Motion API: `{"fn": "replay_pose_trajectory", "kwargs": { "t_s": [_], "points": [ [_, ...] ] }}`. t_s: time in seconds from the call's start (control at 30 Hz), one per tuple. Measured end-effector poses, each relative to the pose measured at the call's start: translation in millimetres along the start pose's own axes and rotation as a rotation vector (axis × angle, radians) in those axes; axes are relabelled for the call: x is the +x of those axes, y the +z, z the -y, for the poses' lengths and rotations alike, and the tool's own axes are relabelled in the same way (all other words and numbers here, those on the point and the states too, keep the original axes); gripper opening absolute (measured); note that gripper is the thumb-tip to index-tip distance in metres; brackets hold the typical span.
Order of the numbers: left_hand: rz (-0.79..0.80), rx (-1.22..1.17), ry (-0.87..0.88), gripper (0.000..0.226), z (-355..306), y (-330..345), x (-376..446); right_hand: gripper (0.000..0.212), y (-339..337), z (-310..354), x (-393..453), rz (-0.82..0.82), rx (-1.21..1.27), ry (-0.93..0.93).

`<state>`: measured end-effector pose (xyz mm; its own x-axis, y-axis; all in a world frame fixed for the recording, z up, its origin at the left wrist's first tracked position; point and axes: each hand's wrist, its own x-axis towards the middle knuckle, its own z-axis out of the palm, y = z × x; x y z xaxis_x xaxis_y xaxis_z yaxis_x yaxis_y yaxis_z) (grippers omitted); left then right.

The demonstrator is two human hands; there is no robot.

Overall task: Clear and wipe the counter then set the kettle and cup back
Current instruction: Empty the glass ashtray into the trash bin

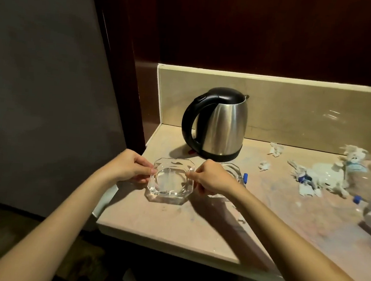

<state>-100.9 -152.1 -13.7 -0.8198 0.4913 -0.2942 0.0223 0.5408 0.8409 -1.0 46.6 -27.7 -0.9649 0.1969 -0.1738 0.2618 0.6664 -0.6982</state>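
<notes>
While both hands pinch the glass ashtray [169, 181] by its sides, the left hand [131, 169] on the left rim and the right hand [210, 177] on the right, clearing looks under way. Next it probably needs lifting off the counter [195, 225]. A second ashtray [235, 173] sits just behind. Farther back stands the kettle [216, 125]; torn paper scraps [314, 179] lie rightward. I see no cup.
</notes>
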Motion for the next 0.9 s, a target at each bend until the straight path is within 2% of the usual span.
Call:
{"fn": "replay_pose_trajectory", "kwargs": {
  "t_s": [0.23,0.43,0.63,0.77,0.9],
  "points": [
    [0.001,-0.003,-0.033,0.015,0,2,17,0.039,-3,3,16,-0.002,-0.184,0.016],
    [-0.030,0.072,-0.018,0.013,5,6,22,0.041,-3,4,17,-0.014,-0.313,-0.016],
    [-0.077,0.219,0.040,0.006,0,6,19,0.041,-6,-3,13,-0.057,-0.240,-0.042],
    [-0.197,0.386,0.153,0.005,-8,0,17,0.048,-14,-10,-1,-0.100,-0.144,-0.083],
    [-0.154,0.414,0.288,0.004,-38,10,9,0.042,-36,-21,-25,-0.145,-0.104,-0.081]
  ]
}}
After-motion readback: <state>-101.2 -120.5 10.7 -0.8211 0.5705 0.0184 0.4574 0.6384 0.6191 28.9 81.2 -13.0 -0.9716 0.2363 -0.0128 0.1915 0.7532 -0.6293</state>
